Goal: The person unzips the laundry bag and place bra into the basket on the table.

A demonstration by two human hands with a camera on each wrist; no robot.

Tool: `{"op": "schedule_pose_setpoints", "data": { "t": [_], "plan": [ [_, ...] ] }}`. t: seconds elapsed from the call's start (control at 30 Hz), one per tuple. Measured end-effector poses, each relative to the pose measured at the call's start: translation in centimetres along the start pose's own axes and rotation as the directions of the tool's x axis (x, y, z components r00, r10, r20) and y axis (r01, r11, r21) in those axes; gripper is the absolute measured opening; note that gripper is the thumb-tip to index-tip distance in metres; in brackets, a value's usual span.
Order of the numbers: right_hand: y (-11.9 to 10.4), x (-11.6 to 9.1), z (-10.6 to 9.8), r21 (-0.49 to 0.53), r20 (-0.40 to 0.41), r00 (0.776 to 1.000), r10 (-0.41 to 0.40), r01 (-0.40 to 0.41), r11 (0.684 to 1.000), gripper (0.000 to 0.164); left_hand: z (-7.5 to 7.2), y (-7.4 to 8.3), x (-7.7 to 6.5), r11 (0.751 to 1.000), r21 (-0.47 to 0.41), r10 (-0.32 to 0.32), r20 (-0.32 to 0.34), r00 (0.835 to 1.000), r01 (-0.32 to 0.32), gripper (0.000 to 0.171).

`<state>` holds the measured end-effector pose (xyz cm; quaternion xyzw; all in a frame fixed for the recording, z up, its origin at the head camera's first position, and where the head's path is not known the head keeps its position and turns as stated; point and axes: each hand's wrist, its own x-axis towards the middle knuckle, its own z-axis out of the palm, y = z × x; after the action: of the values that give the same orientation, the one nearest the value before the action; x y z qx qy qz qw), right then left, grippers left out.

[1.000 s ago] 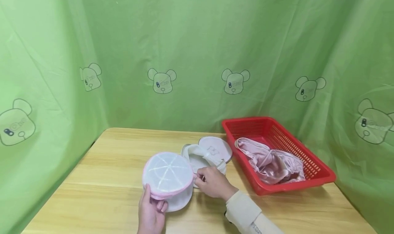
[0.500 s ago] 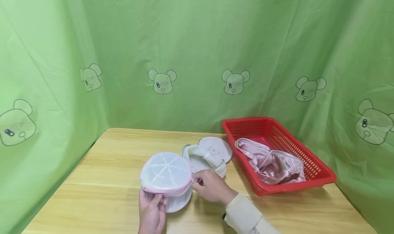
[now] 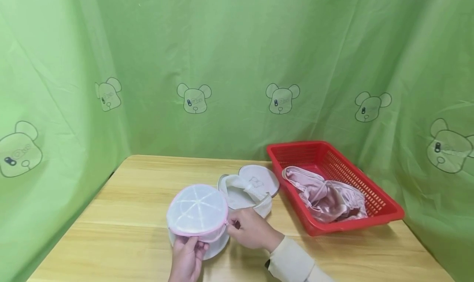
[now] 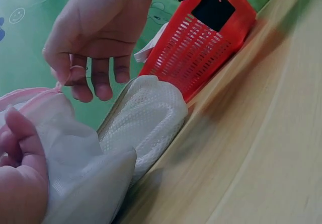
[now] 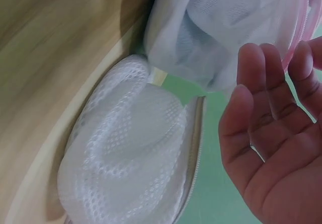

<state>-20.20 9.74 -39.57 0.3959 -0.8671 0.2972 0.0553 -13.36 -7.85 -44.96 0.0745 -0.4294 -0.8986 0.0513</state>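
A round white mesh laundry bag (image 3: 197,210) with pink zip trim is held just over the table in the head view. Its disc-shaped top shows several pale spokes. My left hand (image 3: 188,255) grips the bag at its near edge, thumb at the pink trim. At the bag's right side, my right hand (image 3: 253,229) pinches the zip pull (image 4: 59,87) between thumb and forefinger; its other fingers hang loosely curled in the left wrist view. Behind the right hand lies a second white mesh laundry bag (image 5: 126,153), unzipped, its flap (image 3: 260,180) folded back.
A red plastic basket (image 3: 301,212) stands at the right of the wooden table (image 3: 122,220). Crumpled pink satiny fabric (image 3: 327,195) lies in it. Green curtain (image 3: 237,51) with bear-head drawings hangs behind the table and on both sides.
My right hand has shifted a little left and toward me along the pink trim. The held bag has moved slightly left, and my left hand has changed its grip along the near edge.
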Motion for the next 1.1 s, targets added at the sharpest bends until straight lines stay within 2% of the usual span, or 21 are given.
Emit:
{"op": "schedule_pose_setpoints", "data": {
  "t": [0.23, 0.33, 0.5, 0.63, 0.83, 1.1],
  "plan": [
    [-0.7, -0.1, -0.1, 0.023, 0.015, 0.998, -0.064, 0.063, 0.998, 0.026, -0.1, -0.2, -0.3, 0.998, 0.057, -0.01, 0.094, 0.996, 0.004, 0.046],
    [-0.9, -0.1, -0.1, 0.04, 0.039, 0.995, -0.095, 0.094, 0.995, 0.027, -0.1, -0.3, -0.4, 0.996, 0.09, -0.022, 0.107, 0.994, 0.012, 0.05],
    [-1.1, -0.1, 0.1, 0.067, 0.082, 0.992, -0.093, 0.087, 0.994, 0.027, -0.1, -0.3, -0.6, 0.996, 0.084, -0.036, 0.055, 0.998, 0.031, 0.042],
    [-1.0, -0.2, 0.1, 0.046, 0.068, 0.995, -0.079, 0.076, 0.996, 0.026, 0.1, -0.2, -0.4, 0.999, 0.044, -0.031, 0.017, 0.999, 0.03, 0.035],
    [-0.7, -0.2, -0.1, 0.021, 0.034, 0.995, -0.097, 0.096, 0.995, 0.026, 0.3, 0.1, -0.1, 0.999, 0.029, -0.033, 0.028, 0.999, 0.033, 0.034],
    [-0.3, -0.2, 0.2, -0.015, 0.044, 0.995, -0.085, 0.085, 0.996, 0.027, 0.4, 0.0, -0.1, 1.0, 0.001, -0.026, 0.006, 1.0, 0.026, 0.033]
  ]
}}
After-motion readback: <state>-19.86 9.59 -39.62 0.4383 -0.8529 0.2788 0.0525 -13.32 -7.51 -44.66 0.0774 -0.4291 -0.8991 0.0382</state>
